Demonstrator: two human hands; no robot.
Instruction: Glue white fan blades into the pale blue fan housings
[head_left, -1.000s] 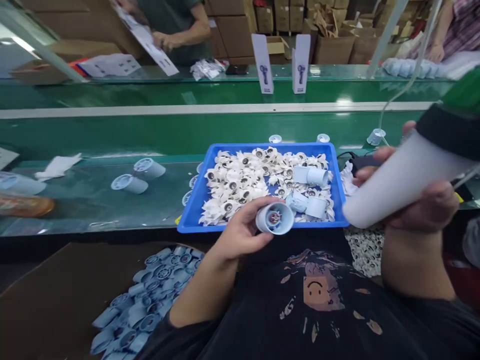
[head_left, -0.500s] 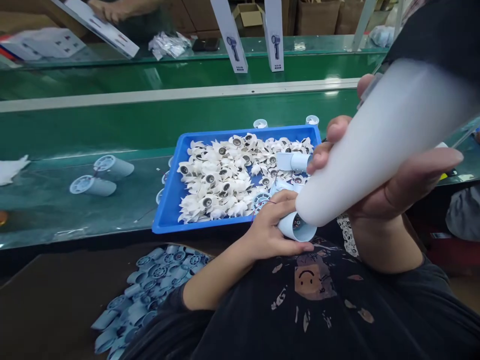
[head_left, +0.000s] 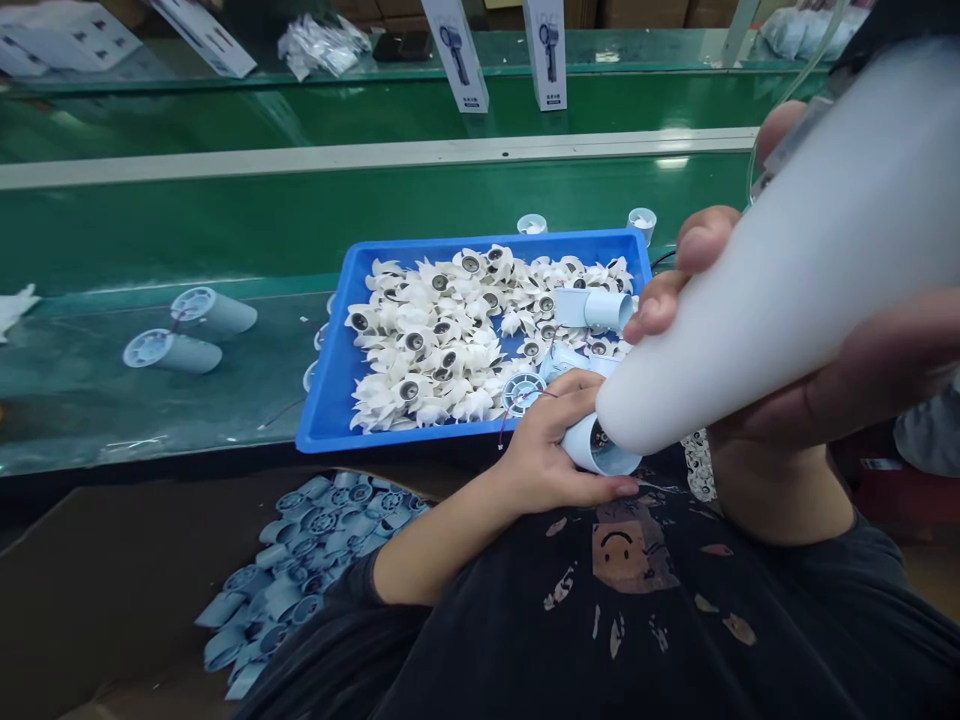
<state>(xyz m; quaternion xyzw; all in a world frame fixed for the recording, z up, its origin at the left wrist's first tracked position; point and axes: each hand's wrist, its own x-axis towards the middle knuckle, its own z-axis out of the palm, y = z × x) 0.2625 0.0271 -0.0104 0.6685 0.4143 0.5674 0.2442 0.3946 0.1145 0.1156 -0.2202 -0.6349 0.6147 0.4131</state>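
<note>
My left hand (head_left: 551,440) is wrapped around a light blue fan housing (head_left: 604,450), a short tube whose open end faces up and right. Inside it a dark motor part shows in part. My right hand (head_left: 750,330) grips a large white rounded cylindrical tool (head_left: 780,260), with a small lever-like piece near the fingers at its far side. The tool's blunt lower end covers part of the housing's mouth; whether the two touch I cannot tell. Just beyond my left hand stands a blue tray (head_left: 322,400) with many white fan blades (head_left: 427,340) and several light blue housings (head_left: 592,308).
Two light blue housings (head_left: 214,310) lie on the green bench (head_left: 75,400) at left. Below it is a heap of blue housings (head_left: 300,560). Two printed boxes (head_left: 550,60) stand on the back ledge, near crumpled clear plastic (head_left: 322,45). Small fan rings (head_left: 532,224) stand behind the tray.
The view has tipped slightly downward, and another person's hand at the upper left is out of sight. Both hands keep their holds; the white tool has shifted slightly to the right.
</note>
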